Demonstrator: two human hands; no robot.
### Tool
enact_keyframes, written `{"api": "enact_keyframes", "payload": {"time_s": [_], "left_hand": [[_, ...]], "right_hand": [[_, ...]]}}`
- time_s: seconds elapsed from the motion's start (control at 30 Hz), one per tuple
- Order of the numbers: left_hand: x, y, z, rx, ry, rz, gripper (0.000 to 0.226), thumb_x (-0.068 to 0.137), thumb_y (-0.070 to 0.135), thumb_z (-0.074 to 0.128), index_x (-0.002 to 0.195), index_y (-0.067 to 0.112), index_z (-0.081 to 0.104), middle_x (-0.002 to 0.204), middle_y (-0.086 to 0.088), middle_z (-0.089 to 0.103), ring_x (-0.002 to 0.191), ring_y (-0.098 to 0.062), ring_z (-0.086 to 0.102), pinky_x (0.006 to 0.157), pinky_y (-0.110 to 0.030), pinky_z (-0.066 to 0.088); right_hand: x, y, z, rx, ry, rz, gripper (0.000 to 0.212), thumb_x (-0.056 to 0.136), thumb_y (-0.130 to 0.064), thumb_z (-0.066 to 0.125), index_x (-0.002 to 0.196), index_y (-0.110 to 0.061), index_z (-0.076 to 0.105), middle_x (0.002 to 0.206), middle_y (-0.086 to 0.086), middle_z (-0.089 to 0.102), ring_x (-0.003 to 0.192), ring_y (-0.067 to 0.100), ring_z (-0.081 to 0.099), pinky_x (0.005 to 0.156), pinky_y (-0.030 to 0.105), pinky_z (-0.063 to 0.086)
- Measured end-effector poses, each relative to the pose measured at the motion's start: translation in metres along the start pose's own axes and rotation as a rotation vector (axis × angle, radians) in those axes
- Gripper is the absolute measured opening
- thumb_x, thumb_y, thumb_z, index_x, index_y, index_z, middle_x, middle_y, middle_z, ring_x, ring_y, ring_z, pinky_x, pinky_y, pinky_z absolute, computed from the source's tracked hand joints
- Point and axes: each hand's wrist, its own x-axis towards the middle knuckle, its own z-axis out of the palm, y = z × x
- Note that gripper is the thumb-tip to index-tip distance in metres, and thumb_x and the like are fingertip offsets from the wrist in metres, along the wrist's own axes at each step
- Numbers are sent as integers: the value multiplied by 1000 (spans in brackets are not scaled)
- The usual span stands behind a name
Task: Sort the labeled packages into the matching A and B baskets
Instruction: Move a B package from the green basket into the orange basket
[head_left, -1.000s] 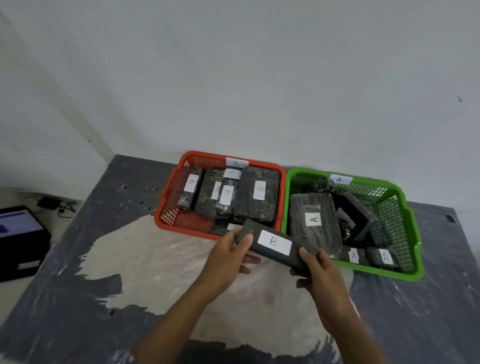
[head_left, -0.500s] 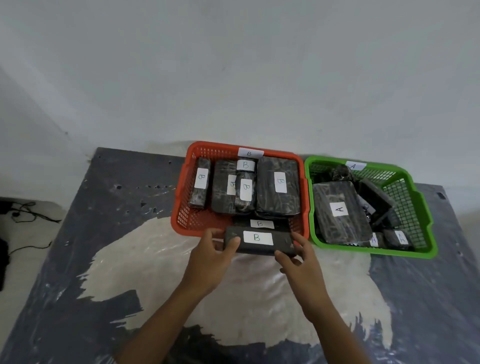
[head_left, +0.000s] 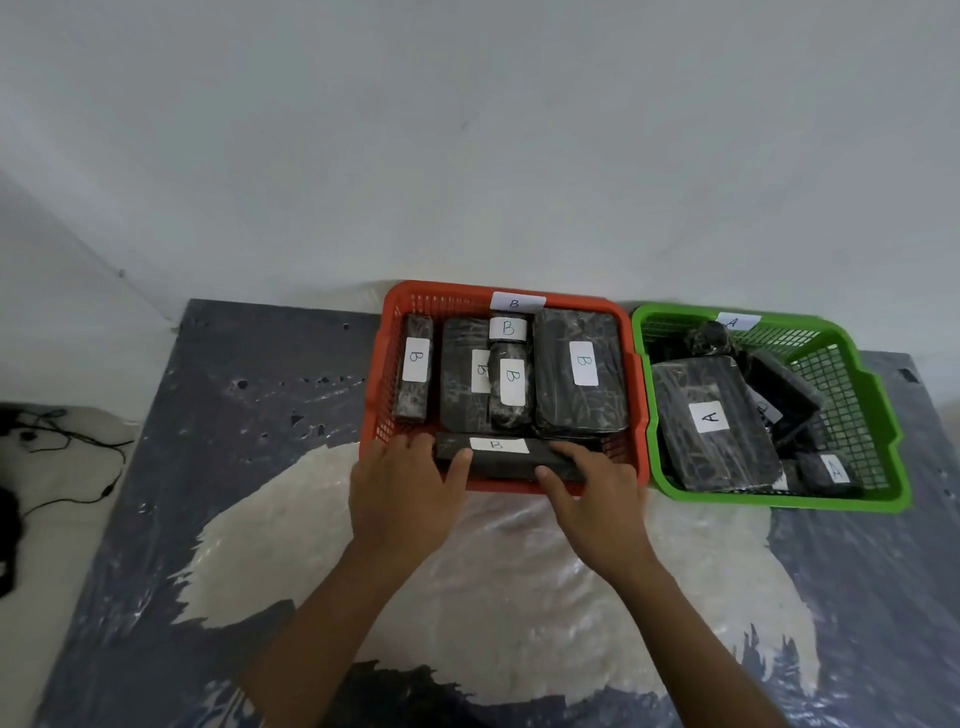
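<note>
A red basket (head_left: 379, 364) tagged B stands at the back of the table and holds several black wrapped packages with white B labels. Right of it a green basket (head_left: 878, 395) tagged A holds several black packages with A labels. A long black package labelled B (head_left: 511, 460) lies along the red basket's near inside edge. My left hand (head_left: 402, 491) grips its left end and my right hand (head_left: 592, 493) grips its right end, both over the basket's front rim.
The table (head_left: 249, 467) has a dark grey top with a large pale worn patch in front of the baskets. A white wall rises right behind the baskets. Black cables (head_left: 62, 447) lie on the floor at the left.
Both hands carried the B package from in front of the green basket leftward and forward, then down into the near edge of the red basket.
</note>
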Motion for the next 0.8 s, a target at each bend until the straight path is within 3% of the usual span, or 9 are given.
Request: {"api": "enact_keyframes", "payload": {"time_s": [0.07,0.17,0.37,0.5,0.6,0.8], "left_hand": [[6,-14,-2,117,-14,3,51,95,64,39,109,26,70,117,-5,62,111,-29,50,93,-41,43],[14,-30,-4,211,-3,14,47,94,62,47,108,25,72,115,-9,60,111,-31,48,93,-40,41],[17,-40,3,196,-31,79,33,93,52,57,116,32,70,121,-4,55,113,-27,44,92,-38,39],[17,-40,7,165,-39,124,31,97,46,53,115,30,72,124,1,57,114,-27,47,90,-40,39],[16,-39,10,148,-67,166,36,100,44,46,128,31,64,131,6,61,119,-24,49,92,-39,37],[16,-38,12,198,-120,210,40,103,47,34,130,32,60,127,11,64,121,-19,46,90,-37,31]], "right_hand": [[4,-9,9,-47,-13,-18,44,93,-55,59,134,-36,59,125,-9,66,115,22,56,97,39,37],[7,-22,24,-80,-15,-44,41,92,-56,59,128,-37,61,113,-10,70,107,20,59,87,36,31],[16,-33,38,-140,-57,-41,36,96,-52,55,129,-39,63,116,-8,70,111,22,56,92,40,36],[21,-34,40,-121,-86,-13,35,97,-48,56,130,-38,60,116,-6,70,114,24,54,91,40,35],[23,-32,40,-74,-110,-11,33,96,-46,59,128,-37,61,114,-7,70,114,23,54,92,39,34],[26,-28,38,37,-147,-15,30,92,-44,66,120,-33,66,113,-10,66,112,20,56,98,48,47]]}}
